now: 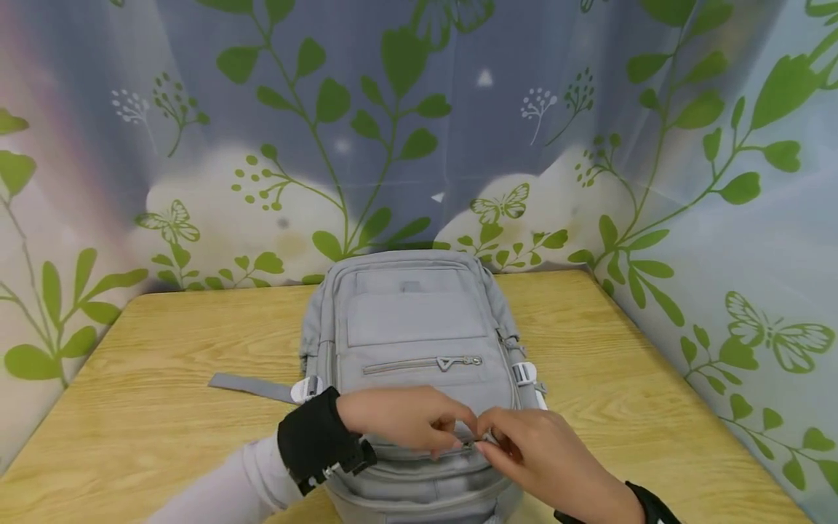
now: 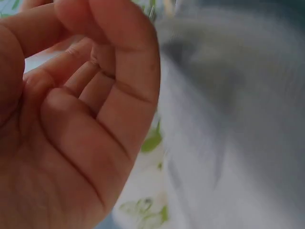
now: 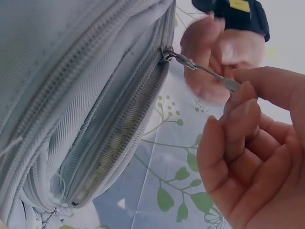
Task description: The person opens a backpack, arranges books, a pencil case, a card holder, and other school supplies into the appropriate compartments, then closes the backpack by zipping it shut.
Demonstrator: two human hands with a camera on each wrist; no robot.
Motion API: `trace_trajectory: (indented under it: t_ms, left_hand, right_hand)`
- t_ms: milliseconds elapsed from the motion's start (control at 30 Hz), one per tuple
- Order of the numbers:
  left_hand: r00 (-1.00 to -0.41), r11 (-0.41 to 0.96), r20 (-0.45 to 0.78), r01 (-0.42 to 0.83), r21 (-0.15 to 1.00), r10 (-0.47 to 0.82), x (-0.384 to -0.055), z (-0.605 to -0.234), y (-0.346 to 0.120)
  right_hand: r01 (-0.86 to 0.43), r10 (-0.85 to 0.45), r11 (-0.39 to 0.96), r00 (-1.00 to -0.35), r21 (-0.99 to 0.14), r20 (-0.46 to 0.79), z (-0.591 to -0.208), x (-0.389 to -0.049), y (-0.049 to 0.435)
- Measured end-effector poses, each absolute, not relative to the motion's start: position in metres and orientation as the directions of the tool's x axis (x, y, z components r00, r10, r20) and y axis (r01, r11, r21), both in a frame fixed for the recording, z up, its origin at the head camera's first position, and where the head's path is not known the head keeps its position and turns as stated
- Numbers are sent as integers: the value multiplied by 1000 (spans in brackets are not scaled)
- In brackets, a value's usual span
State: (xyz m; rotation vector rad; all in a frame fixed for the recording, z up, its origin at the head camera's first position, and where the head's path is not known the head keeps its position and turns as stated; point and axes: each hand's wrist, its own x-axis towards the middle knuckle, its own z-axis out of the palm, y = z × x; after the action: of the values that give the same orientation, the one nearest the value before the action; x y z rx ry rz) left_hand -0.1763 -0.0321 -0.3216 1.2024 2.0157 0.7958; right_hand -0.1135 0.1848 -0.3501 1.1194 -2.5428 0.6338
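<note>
A grey backpack (image 1: 419,320) lies on the wooden table, front side up. My right hand (image 1: 546,447) pinches a zipper pull (image 3: 209,71) between thumb and forefinger at the backpack's lower front. The pull stretches taut from its slider (image 3: 167,54) at one end of a gaping pocket (image 3: 112,129), whose lining shows. Close by, my left hand (image 1: 412,418) hovers over the front with fingers loosely bent. In the left wrist view, no object is visible inside that left hand (image 2: 86,119), and grey fabric beside it is blurred.
A second zipper (image 1: 422,364) with a triangular pull crosses the backpack's front, closed. White side buckles (image 1: 524,373) sit on both flanks, and a loose strap (image 1: 252,386) trails left over the table (image 1: 164,437). A leaf-patterned curtain (image 1: 393,145) encloses the back and sides.
</note>
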Motion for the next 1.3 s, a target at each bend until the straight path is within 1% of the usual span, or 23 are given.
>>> trace_trajectory:
  t_ms: [67, 133, 233, 300, 367, 500, 567, 667, 767, 867, 933, 1000, 1167, 1300]
  left_hand:
    - [-341, 375, -237, 431, 821, 910, -172, -328, -31]
    - [-345, 354, -222, 386, 852, 912, -169, -334, -29]
    - [-388, 346, -190, 387, 854, 902, -163, -342, -29]
    - [-416, 352, -172, 408, 842, 893, -159, -344, -32]
    - [-433, 359, -172, 398, 844, 885, -155, -346, -36]
    - [-481, 367, -165, 366, 855, 861, -149, -346, -42]
    - [-511, 379, -148, 384, 842, 846, -146, -346, -42]
    - [-554, 389, -117, 403, 829, 824, -140, -346, -43]
    - [-594, 399, -111, 380, 834, 797, -135, -347, -46]
    - [-654, 427, -125, 327, 843, 746, -131, -348, -52]
    - [-692, 461, -137, 307, 833, 708, -129, -347, -60]
    - [-718, 493, -132, 321, 809, 684, -127, -346, -69]
    - [-746, 579, -102, 415, 702, 658, -122, -346, -100]
    - [-765, 604, -70, 445, 661, 640, -124, -350, -130]
  right_hand:
    - [-768, -626, 587, -631, -257, 457, -350, -115, 184]
    - [-784, -638, 567, -612, -253, 467, -350, -117, 184]
    - [-804, -666, 532, -590, -265, 456, -350, -119, 188]
    - [-824, -687, 512, -562, -243, 461, -351, -122, 192]
    - [-845, -716, 503, -524, -180, 461, -354, -127, 196]
    - [-870, -779, 493, -438, 6, 450, -366, -136, 199]
    - [-865, -799, 496, -421, 74, 429, -372, -140, 198]
    - [-845, -808, 512, -413, 154, 420, -378, -145, 193]
    - [-823, -808, 520, -388, 228, 443, -380, -147, 190]
    - [-808, -806, 518, -352, 280, 475, -381, -148, 188]
    - [-802, -803, 518, -337, 297, 491, -381, -148, 188]
    - [-801, -800, 519, -331, 299, 500, -381, -149, 188]
    - [-812, -796, 514, -330, 277, 508, -381, -149, 187]
    - [-822, -799, 502, -320, 269, 510, -381, -149, 186]
